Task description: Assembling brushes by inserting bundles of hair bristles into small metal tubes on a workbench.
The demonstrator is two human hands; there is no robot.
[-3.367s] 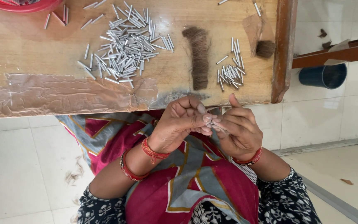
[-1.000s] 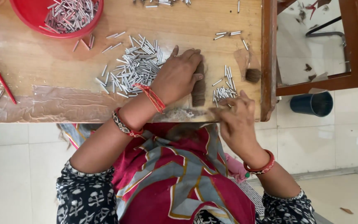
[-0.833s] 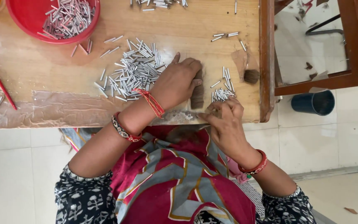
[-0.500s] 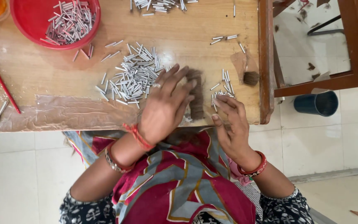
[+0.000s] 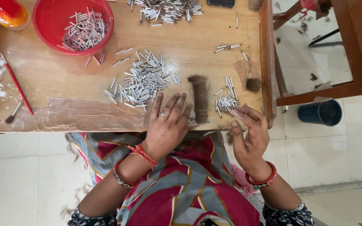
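My left hand (image 5: 168, 125) lies flat, palm down, on the near edge of the wooden table (image 5: 197, 62), fingers spread and holding nothing. Its thumb reaches the lower end of a dark brown hair bundle (image 5: 198, 97). Just beyond its fingertips lies a loose pile of small silver metal tubes (image 5: 145, 83). My right hand (image 5: 250, 132) hovers at the table's edge with loosely curled fingers, thumb apart, nothing visible in it. Its fingertips are next to a smaller heap of tubes (image 5: 226, 100).
A red bowl (image 5: 47, 31) holding tubes sits at the back left, with more tubes (image 5: 166, 9) at the back. A red-handled brush (image 5: 16, 86) lies at the left, a small hair tuft (image 5: 253, 84) at the right. A dark cup (image 5: 319, 112) stands on the tiled floor.
My left hand has drawn back off the hair bundle toward the near edge and flattened. My right hand has drifted right, off the small tube heap.
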